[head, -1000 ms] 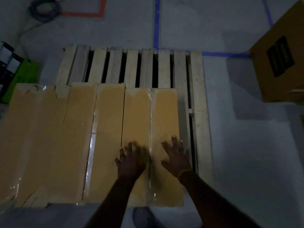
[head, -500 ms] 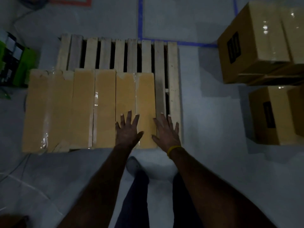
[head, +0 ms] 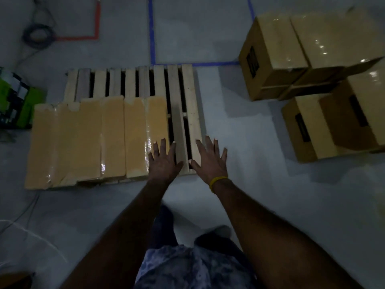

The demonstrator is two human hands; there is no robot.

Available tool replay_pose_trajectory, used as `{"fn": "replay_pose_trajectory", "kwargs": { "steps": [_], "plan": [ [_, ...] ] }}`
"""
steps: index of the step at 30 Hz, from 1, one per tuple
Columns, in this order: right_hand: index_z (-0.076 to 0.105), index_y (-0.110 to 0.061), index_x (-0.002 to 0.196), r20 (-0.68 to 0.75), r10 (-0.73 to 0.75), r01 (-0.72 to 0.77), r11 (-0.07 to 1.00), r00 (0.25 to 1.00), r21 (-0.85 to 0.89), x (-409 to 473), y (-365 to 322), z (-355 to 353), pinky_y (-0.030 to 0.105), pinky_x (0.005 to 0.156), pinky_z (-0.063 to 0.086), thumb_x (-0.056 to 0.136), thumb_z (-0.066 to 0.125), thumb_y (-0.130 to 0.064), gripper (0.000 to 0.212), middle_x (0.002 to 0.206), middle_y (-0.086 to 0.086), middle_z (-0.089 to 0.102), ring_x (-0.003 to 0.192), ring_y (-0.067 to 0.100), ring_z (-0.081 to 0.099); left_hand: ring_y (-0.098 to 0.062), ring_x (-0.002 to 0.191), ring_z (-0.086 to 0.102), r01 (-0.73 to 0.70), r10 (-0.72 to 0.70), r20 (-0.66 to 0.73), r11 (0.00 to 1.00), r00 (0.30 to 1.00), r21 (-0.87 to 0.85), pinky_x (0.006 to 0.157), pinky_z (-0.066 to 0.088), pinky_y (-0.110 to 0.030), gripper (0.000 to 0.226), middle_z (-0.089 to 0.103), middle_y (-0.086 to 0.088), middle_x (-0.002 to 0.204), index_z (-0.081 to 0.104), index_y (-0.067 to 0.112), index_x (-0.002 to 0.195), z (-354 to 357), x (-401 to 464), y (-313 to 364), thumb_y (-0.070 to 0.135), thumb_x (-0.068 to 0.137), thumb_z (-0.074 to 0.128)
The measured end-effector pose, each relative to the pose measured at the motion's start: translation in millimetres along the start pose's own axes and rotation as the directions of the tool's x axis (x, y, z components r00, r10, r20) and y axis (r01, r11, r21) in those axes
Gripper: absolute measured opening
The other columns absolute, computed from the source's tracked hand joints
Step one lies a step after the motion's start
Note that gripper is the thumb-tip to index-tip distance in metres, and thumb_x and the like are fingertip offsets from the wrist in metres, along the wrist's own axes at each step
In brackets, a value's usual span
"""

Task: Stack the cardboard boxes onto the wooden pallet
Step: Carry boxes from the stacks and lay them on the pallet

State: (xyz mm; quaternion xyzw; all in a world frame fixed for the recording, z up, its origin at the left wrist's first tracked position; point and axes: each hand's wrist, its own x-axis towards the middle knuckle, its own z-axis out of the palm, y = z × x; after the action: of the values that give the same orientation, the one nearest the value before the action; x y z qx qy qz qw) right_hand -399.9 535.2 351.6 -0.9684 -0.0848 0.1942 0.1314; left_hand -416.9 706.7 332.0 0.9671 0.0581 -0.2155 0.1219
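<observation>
A wooden pallet (head: 188, 105) lies on the grey floor. A row of taped cardboard boxes (head: 100, 138) covers its near left part, seen from above. My left hand (head: 164, 161) hovers with spread fingers over the right end of that row, holding nothing. My right hand (head: 210, 159), with a yellow wristband, is spread over the pallet's right near corner, empty too. Several more cardboard boxes (head: 312, 80) are piled on the floor to the right.
A green and black object (head: 18, 105) sits left of the pallet. Cables (head: 37, 36) coil at the far left. Blue tape lines (head: 152, 32) and red tape (head: 96, 21) mark the floor. My legs and shoes show below.
Both hands have lifted off the box top and drifted right. The view has pulled back and swung right, so the box pile on the right shows.
</observation>
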Motion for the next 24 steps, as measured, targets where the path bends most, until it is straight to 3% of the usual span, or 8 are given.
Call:
{"fn": "replay_pose_trajectory", "kwargs": {
  "steps": [6, 13, 24],
  "plan": [
    [0.006, -0.029, 0.16, -0.048, 0.011, -0.013, 0.998, 0.999, -0.055, -75, 106, -40, 0.063, 0.117, -0.003, 0.099, 0.046, -0.051, 0.076, 0.167, 0.002, -0.01, 0.152, 0.03, -0.013, -0.039, 0.152, -0.006, -0.041, 0.04, -0.035, 0.999, 0.999, -0.028, 0.119, 0.013, -0.06, 0.08, -0.006, -0.011, 0.167, 0.007, 0.025, 0.159, 23, -37, 115, 0.058, 0.097, 0.046],
    [0.005, -0.032, 0.159, -0.067, 0.151, -0.153, 0.988, 0.986, -0.015, -121, 227, -84, 0.062, 0.118, 0.001, 0.099, 0.044, -0.056, 0.076, 0.167, 0.001, -0.009, 0.152, 0.03, -0.009, -0.04, 0.152, -0.003, -0.168, 0.168, -0.017, 0.986, 0.986, -0.022, 0.12, 0.013, -0.058, 0.08, -0.005, -0.012, 0.167, 0.006, 0.026, 0.159, 36, -47, 247, 0.06, 0.097, 0.043],
    [0.005, -0.032, 0.159, -0.096, 0.343, -0.344, 0.939, 0.934, 0.006, -94, 361, -156, 0.063, 0.117, 0.004, 0.098, 0.043, -0.058, 0.076, 0.167, 0.001, -0.008, 0.152, 0.03, -0.01, -0.04, 0.152, -0.009, -0.342, 0.342, -0.002, 0.939, 0.94, 0.027, 0.119, 0.011, -0.058, 0.076, -0.009, -0.012, 0.166, 0.009, 0.026, 0.159, 18, 45, 396, 0.058, 0.099, 0.042]
  ]
}}
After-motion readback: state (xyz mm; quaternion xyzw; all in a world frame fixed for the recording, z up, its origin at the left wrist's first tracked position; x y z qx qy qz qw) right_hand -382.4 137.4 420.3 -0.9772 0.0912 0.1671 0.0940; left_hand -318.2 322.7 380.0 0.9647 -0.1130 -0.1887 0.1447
